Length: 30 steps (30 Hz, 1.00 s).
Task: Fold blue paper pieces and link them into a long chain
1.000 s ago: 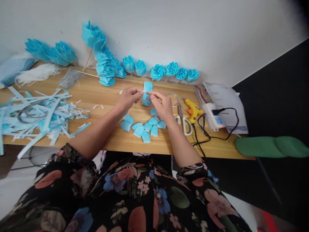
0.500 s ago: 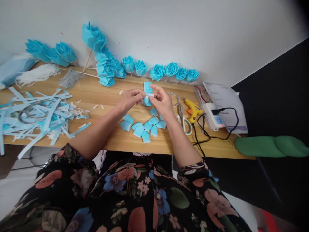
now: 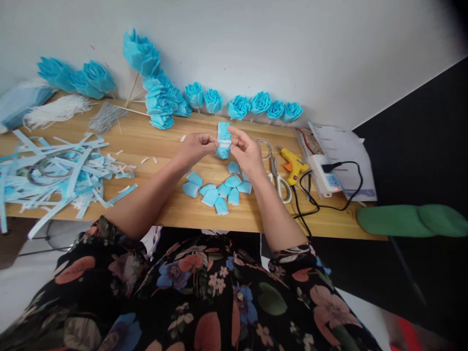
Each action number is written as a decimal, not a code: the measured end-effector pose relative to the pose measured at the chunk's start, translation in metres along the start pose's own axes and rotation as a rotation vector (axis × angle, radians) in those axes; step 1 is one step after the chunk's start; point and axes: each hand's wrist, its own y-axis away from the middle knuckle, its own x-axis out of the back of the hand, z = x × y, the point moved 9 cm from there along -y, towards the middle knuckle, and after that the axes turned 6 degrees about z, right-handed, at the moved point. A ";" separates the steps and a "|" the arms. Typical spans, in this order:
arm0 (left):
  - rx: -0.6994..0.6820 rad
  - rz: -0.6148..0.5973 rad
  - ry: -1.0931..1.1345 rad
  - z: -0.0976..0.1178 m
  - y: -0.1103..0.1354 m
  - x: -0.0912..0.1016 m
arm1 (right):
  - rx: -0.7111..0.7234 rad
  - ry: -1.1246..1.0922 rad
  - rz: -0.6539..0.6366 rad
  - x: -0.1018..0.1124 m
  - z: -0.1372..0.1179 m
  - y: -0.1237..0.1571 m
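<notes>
Both my hands meet above the middle of the wooden table (image 3: 153, 141). My left hand (image 3: 195, 147) and my right hand (image 3: 245, 152) pinch a small folded blue paper piece (image 3: 223, 139) from either side; a white strip crosses its middle. Just below the hands lie several loose folded blue petals (image 3: 215, 191) in a cluster. A roll of clear tape (image 3: 263, 148) sits right beside my right hand.
White-handled scissors (image 3: 280, 183), a yellow glue gun (image 3: 292, 165) and a corded white power strip (image 3: 325, 180) lie at the right. Finished blue paper roses (image 3: 239, 107) line the wall. Blue paper strips (image 3: 62, 173) heap at the left. A green cushion (image 3: 409, 220) is off the table's right end.
My right hand moved up and closer to the left hand, closing onto the blue piece. A white strip now shows across the piece.
</notes>
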 end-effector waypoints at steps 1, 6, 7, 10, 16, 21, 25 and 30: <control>-0.002 0.017 0.000 0.000 -0.001 0.002 | 0.018 0.015 0.028 0.003 -0.002 0.000; 0.003 0.074 0.029 -0.002 -0.003 0.007 | 0.189 0.226 0.223 0.020 -0.032 0.007; 0.005 0.074 0.034 -0.002 -0.003 0.007 | 0.214 0.276 0.226 0.020 -0.038 0.009; 0.006 0.069 0.043 -0.002 -0.002 0.005 | 0.245 0.377 0.170 0.012 -0.044 0.012; -0.020 0.024 0.020 -0.001 0.000 0.000 | 0.224 0.401 0.090 0.003 -0.038 0.011; -0.052 0.004 0.004 0.001 0.001 -0.002 | 0.207 0.376 0.078 0.001 -0.035 0.010; -0.055 0.008 0.023 0.002 0.000 -0.002 | 0.195 0.341 0.063 0.000 -0.034 0.010; -0.060 0.016 0.028 0.003 0.000 -0.001 | 0.187 0.289 0.050 0.000 -0.032 0.009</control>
